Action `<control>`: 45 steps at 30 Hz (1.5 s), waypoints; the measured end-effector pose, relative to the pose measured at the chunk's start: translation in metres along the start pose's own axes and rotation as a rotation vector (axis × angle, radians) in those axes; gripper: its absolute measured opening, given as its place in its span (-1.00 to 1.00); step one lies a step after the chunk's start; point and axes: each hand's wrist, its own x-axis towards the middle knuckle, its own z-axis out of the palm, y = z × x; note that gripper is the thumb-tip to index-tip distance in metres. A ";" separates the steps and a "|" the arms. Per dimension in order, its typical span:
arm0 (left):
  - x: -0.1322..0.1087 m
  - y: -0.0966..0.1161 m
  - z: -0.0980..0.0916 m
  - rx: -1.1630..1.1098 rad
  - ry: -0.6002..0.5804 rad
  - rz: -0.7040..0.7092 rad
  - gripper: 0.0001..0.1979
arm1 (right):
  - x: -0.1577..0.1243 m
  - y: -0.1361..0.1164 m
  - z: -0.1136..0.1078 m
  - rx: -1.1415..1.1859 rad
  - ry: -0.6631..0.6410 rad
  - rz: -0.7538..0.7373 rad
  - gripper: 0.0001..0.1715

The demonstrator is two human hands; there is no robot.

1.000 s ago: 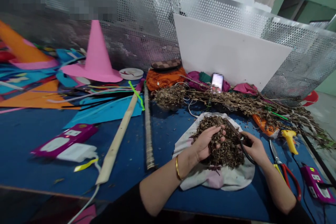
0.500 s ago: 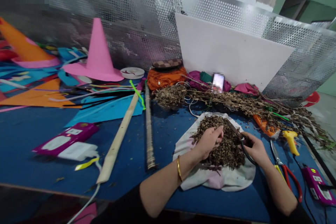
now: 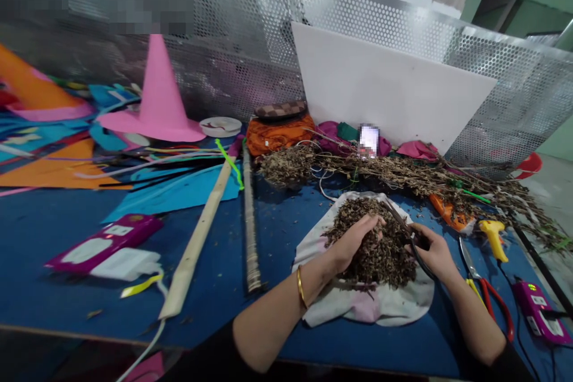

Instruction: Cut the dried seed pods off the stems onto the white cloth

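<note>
Here, L hand (image 3: 354, 243) aslant over lvs (image 3: 390, 262)

The right hand (image 3: 433, 255) partly hides the scissors (image 3: 405, 228); the left edge crops the orange hat (image 3: 31, 86).

It's a dim, greyish light in here, murkiest toward ten o'clock, where coarse square blocks blot out part of the mesh (image 3: 242, 42). Around one o'clock I see that metal turn pale and shiny. The phone (image 3: 369, 135), near two, glows white, its screen broken into squares; soft shadow tints the board (image 3: 403, 80) behind. Just above nine, the orange hat (image 3: 33, 85) looks smeared and stretched; the dry leaves (image 3: 388, 258), toward four, look crisper.
</note>
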 end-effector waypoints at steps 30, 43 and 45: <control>0.002 0.000 -0.011 0.564 0.089 0.221 -0.68 | -0.015 -0.024 -0.002 -0.214 -0.183 -0.115 -0.62; 0.005 -0.007 -0.010 0.492 0.171 0.209 -0.81 | -0.016 -0.027 -0.004 -0.331 -0.227 -0.149 -0.41; 0.006 -0.008 -0.010 0.529 0.151 0.214 -0.81 | -0.017 -0.029 -0.003 -0.329 -0.236 -0.156 -0.43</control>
